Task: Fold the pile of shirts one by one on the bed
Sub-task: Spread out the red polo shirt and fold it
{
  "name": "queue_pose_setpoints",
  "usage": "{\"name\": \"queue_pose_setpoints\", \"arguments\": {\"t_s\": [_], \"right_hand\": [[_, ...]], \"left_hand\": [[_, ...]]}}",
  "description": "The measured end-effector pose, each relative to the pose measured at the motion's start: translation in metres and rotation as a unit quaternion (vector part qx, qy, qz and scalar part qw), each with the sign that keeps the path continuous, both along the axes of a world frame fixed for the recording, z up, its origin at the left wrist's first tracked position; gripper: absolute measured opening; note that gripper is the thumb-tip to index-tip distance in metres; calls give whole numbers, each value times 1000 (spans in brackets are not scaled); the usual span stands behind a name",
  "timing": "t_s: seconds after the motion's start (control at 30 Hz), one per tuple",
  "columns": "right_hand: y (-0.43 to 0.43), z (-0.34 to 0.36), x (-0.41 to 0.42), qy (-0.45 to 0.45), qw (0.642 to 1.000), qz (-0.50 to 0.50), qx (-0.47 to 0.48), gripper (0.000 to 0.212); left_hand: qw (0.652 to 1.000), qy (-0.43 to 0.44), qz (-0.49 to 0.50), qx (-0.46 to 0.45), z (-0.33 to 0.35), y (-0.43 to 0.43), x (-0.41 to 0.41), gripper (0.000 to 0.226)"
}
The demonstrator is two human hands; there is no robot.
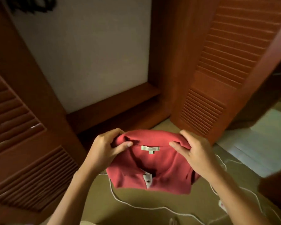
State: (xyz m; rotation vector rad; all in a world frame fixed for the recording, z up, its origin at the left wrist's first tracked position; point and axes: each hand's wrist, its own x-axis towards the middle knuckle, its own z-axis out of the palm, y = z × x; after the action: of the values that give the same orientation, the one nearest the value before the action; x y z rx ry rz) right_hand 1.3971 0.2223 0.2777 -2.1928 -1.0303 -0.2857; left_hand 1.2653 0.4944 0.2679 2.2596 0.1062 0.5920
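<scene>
Folded red shirt (pixel 162 166) over olive surface (pixel 152 198), white cord (pixel 146 208), louvred wooden doors (pixel 217 78)

There is one red polo shirt (pixel 152 166), with one pale label (pixel 150 148) and one dark button (pixel 147 181) showing on it. There are two hands, the left hand (pixel 104 151) and the right hand (pixel 195 153). There are two slatted wooden doors, the left louvred door (pixel 15 127) and the right louvred door (pixel 217 78). White cord (pixel 136 205) loops below the shirt; whether it is one length or several cannot be told.
</scene>
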Motion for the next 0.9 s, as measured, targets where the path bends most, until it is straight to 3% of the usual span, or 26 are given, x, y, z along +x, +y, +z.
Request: {"name": "queue_pose_setpoints", "arguments": {"t_s": [0.33, 0.53, 0.77, 0.9], "right_hand": [[134, 1, 159, 39, 969, 240, -45, 33], [249, -27, 226, 43, 950, 303, -55, 34], [435, -132, 323, 49, 948, 308, -56, 41], [543, -215, 372, 70, 950, 302, -44, 28]], "left_hand": [[972, 20, 233, -24, -19, 49, 54, 36], [949, 29, 312, -28, -44, 127, 96, 34], [917, 59, 393, -28, -144, 295, 196, 38], [908, 53, 405, -93, -231, 397, 249, 35]]}}
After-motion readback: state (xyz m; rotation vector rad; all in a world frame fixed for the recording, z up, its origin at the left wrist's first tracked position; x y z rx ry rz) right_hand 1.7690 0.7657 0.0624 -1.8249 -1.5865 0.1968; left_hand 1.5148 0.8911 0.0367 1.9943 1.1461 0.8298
